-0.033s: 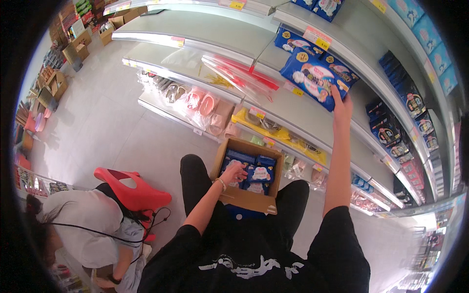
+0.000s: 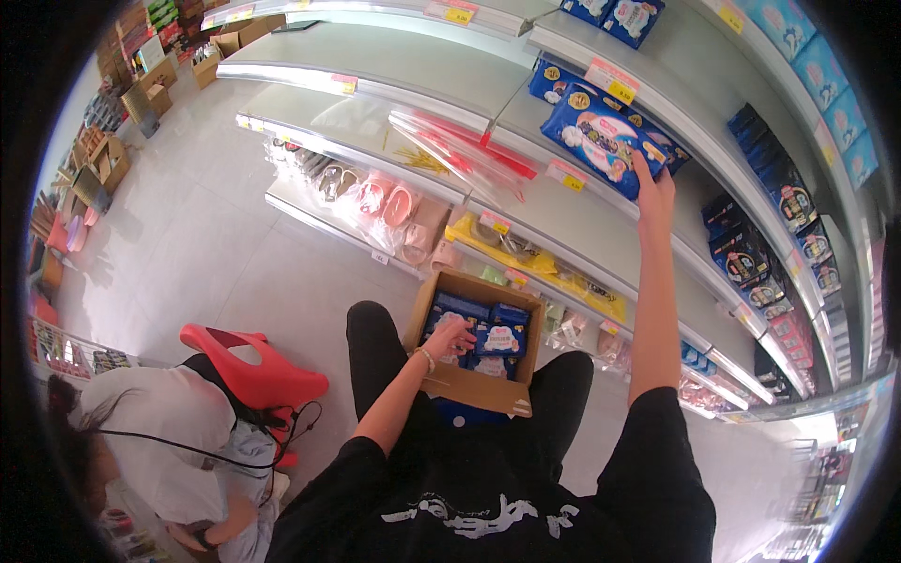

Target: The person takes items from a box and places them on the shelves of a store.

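My right hand (image 2: 654,186) is raised to a shelf, its fingers gripping the near right end of a blue soft pack (image 2: 599,141) with a white and pink label. The pack is held tilted at the shelf's front edge, and more blue packs (image 2: 549,79) stand behind it. Lower down, my left hand (image 2: 451,336) rests with fingers apart inside an open cardboard box (image 2: 477,386), on top of several similar blue packs (image 2: 500,340). The box sits between my knees, one flap folded toward me.
Slippers (image 2: 385,202) lie on the lowest shelf. Clear plastic with red strips (image 2: 469,155) lies on the shelf above. Dark packs (image 2: 741,249) fill shelves at right. To my left, another person (image 2: 160,427) crouches by a red plastic stool (image 2: 253,361).
My right hand and the blue pack have shifted slightly up toward the shelf, the pack tipping a little flatter. The other person's hand at lower left has moved.
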The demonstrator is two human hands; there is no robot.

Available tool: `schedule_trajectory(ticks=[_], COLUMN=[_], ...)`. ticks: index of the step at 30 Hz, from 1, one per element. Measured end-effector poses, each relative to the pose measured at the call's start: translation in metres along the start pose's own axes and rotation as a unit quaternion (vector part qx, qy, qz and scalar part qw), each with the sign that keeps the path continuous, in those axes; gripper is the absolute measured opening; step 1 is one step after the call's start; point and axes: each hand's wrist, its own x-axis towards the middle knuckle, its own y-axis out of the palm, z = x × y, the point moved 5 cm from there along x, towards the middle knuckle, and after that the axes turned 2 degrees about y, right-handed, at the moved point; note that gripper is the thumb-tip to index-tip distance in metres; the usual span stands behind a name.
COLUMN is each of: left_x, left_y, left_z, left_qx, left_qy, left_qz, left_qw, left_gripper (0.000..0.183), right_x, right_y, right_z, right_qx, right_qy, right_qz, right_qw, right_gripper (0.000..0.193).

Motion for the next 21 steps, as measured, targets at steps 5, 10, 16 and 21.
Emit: schedule_trajectory(ticks=[5,10,16,21], left_x=[-0.005,-0.011,-0.007,-0.010], left_y=[0.001,0.005,0.005,0.005], left_z=[0.000,-0.007,-0.003,0.000], left_qx=[-0.013,0.021,0.061,0.069], left_qy=[0.011,0.026,0.024,0.001], left_qz=[0.011,0.006,0.020,0.004], left_qw=[1.000,0.999,0.998,0.998], left_gripper=[0.045,0.042,0.044,0.043], right_x=[0.058,0.098,0.128,0.115], right_y=[0.040,0.060,0.057,0.065], right_z=[-0.015,-0.052,-0.069,-0.061], right_qx=[-0.160,-0.260,-0.424,-0.473], right_qy=[-0.112,-0.103,-0.064,-0.034], right_qz=[-0.014,0.019,-0.045,-0.068], right_qw=[0.981,0.960,0.902,0.878], right_gripper=[0.064,0.073,0.075,0.072])
